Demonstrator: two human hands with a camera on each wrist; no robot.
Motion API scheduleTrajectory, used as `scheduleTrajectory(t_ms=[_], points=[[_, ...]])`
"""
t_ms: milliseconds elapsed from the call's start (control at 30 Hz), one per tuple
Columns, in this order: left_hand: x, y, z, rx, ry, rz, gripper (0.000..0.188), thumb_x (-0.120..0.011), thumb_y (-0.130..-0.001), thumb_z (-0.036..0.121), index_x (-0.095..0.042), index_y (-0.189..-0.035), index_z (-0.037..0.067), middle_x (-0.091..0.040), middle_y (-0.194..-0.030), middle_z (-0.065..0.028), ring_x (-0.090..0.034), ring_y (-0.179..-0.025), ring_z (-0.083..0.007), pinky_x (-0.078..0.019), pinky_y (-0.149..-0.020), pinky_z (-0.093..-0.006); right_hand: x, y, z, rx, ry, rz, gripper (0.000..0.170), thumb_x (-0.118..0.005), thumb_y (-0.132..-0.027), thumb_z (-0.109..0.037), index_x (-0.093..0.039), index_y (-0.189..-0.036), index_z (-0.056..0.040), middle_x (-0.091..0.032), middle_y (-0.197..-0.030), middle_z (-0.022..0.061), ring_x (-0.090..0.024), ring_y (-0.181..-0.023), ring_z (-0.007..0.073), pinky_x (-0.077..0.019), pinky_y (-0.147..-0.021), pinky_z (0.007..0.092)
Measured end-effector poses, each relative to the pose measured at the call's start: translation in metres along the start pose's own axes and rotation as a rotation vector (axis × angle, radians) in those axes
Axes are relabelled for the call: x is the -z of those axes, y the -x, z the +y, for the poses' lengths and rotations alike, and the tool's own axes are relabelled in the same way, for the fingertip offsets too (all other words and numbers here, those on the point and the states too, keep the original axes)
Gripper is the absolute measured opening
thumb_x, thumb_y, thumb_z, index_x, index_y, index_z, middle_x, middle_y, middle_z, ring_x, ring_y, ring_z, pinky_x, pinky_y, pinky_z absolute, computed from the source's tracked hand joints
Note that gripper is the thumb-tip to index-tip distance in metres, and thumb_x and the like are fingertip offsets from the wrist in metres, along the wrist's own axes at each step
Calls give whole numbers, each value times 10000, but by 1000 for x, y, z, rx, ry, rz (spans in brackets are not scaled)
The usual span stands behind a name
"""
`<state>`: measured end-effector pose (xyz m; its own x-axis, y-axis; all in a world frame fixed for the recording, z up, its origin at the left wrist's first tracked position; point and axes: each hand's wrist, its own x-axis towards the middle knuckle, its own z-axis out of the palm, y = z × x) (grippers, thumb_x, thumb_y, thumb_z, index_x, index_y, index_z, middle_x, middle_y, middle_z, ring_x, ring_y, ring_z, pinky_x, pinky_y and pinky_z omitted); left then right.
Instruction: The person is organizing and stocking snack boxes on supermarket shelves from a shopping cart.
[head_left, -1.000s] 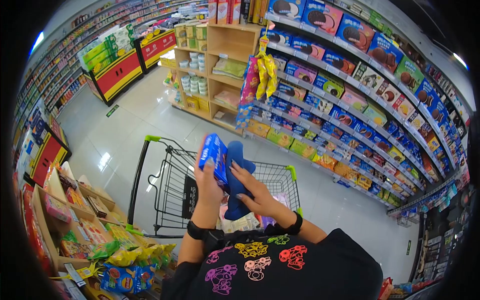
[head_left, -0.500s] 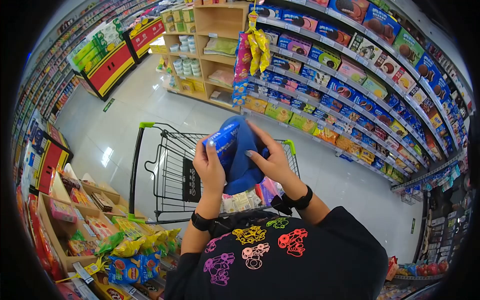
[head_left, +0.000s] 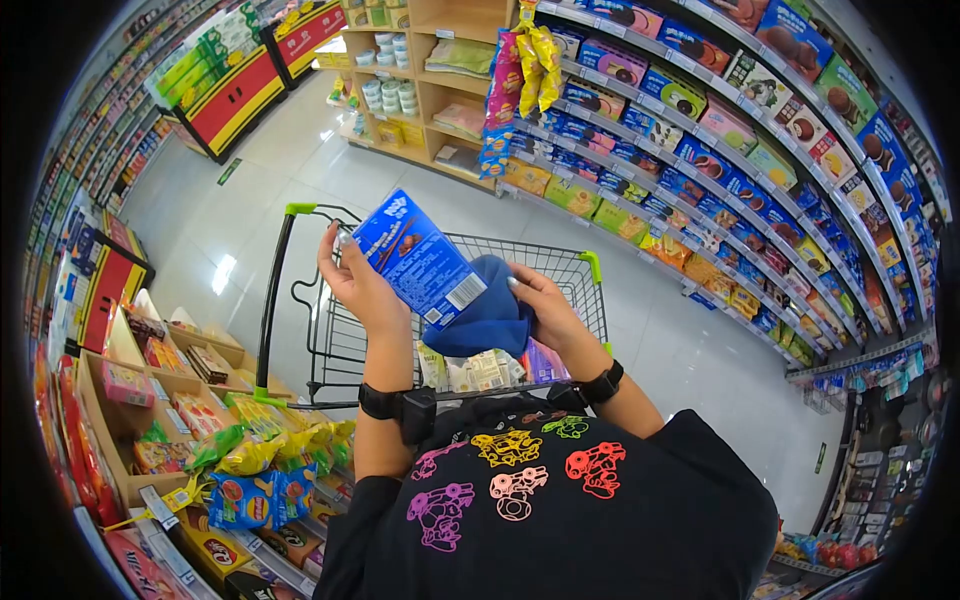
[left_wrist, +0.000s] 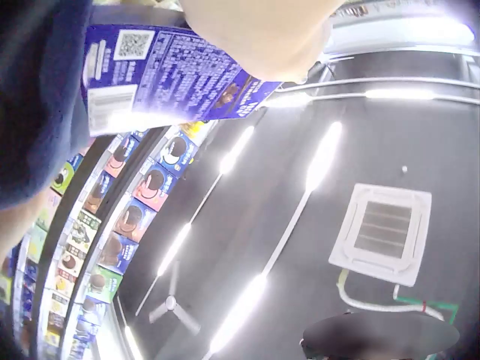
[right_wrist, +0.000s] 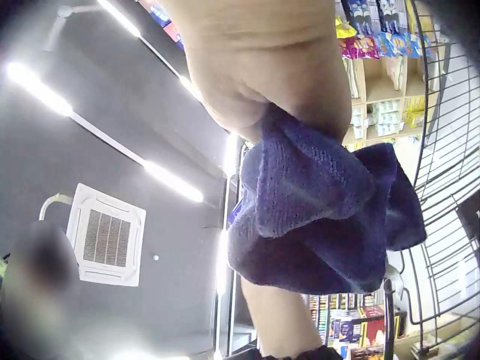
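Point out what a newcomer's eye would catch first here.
Likely the blue box in the left hand, over the shopping cart, and the blue cloth in the right hand beside it. Next, the bright outlined figures on the black shirt at the head view's bottom.

Box point(head_left: 420, 260): sat in the left hand point(head_left: 365, 285).
Cloth point(head_left: 478, 337): lay in the right hand point(head_left: 548, 308), beside the box.
Cart point(head_left: 592, 266): stood before the person point(head_left: 600, 530), packages point(head_left: 488, 371) inside.
Biscuit shelves point(head_left: 700, 155): rose ahead, to the right.
Snack display point(head_left: 112, 425): stood to the left.
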<state>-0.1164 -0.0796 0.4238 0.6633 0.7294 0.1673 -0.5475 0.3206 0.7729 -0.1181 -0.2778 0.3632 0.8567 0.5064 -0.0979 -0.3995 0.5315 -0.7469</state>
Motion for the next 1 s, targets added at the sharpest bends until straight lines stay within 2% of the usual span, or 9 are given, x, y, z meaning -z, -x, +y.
scheduleTrajectory(t_ms=[200, 267, 333, 433, 567, 633, 767, 900, 1000], points=[[13, 5, -42, 72, -110, 152, 373, -343, -958, 272, -308, -1284, 96, -508, -1053, -116, -535, -911, -163, -443, -822, -308, -24, 8, -6, 6, 6, -133, 408, -460, -897, -100, -381, -1284, 3, -482, -1232, 98, -504, -1087, 159, -420, -926, 302], [23, 9, -63, 355, 67, -32, 456, -328, -953, 326, -246, -1339, 98, -506, -1089, -151, -528, -934, -200, -414, -852, -309, -30, 8, -5, 48, 87, -142, 412, -457, -900, -106, -378, -1290, 3, -462, -1257, 94, -477, -1120, 158, -395, -949, 300], [21, 21, -68, 596, 177, -43, 458, -392, -922, 341, -325, -1283, 67, -528, -1057, -132, -540, -912, -178, -438, -790, -286, -26, 3, 0, 162, 374, -224, 430, -455, -898, -119, -372, -1310, -31, -392, -1334, 110, -392, -1204, 178, -307, -1007, 321], [14, 24, -72, 675, 375, -197, 306, -482, -843, 346, -505, -925, 52, -590, -819, -93, -573, -667, -152, -484, -588, -268, -23, -2, 4, 337, 746, -245, 451, -464, -891, -165, -371, -1322, -69, -316, -1392, 149, -319, -1271, 245, -232, -1037, 346], [10, 40, -45, 833, 224, -282, 157, -562, -751, 117, -569, -881, 30, -594, -794, -41, -577, -712, -121, -478, -619, -266, -23, -3, 3, 497, 1010, -92, 460, -471, -887, -183, -367, -1315, -50, -291, -1395, 176, -272, -1298, 288, -216, -1045, 352], [16, 45, -57, 858, 209, -330, 232, -539, -757, 69, -522, -987, 47, -572, -886, -43, -560, -793, -132, -467, -689, -264, -15, -9, 7, 549, 1047, 4, 464, -476, -882, -167, -364, -1314, -41, -276, -1401, 176, -237, -1315, 276, -204, -1053, 347], [23, 54, -84, 890, 178, -399, 316, -501, -739, -21, -498, -1055, 3, -578, -951, -72, -572, -838, -170, -465, -772, -293, 41, -23, 34, 452, 1017, 206, 605, -618, -798, -237, -361, -1291, 1, -368, -1326, 210, -334, -1257, 311, -256, -1029, 355], [48, 67, -119, 907, 70, -422, 334, -464, -754, -75, -471, -1082, -14, -573, -991, -83, -572, -872, -169, -472, -788, -302, 78, -15, 33, -104, 338, 218, 514, -642, -777, -127, -428, -1222, 15, -525, -1115, 118, -540, -976, 158, -460, -820, 264], [81, 87, -151, 1002, -113, -406, 326, -512, -767, -66, -476, -1081, 12, -564, -961, -52, -570, -846, -141, -473, -753, -270, 125, -14, 54, -433, 295, 232, 456, -645, -770, -120, -465, -1169, 9, -552, -1064, 101, -561, -925, 149, -482, -770, 260]])
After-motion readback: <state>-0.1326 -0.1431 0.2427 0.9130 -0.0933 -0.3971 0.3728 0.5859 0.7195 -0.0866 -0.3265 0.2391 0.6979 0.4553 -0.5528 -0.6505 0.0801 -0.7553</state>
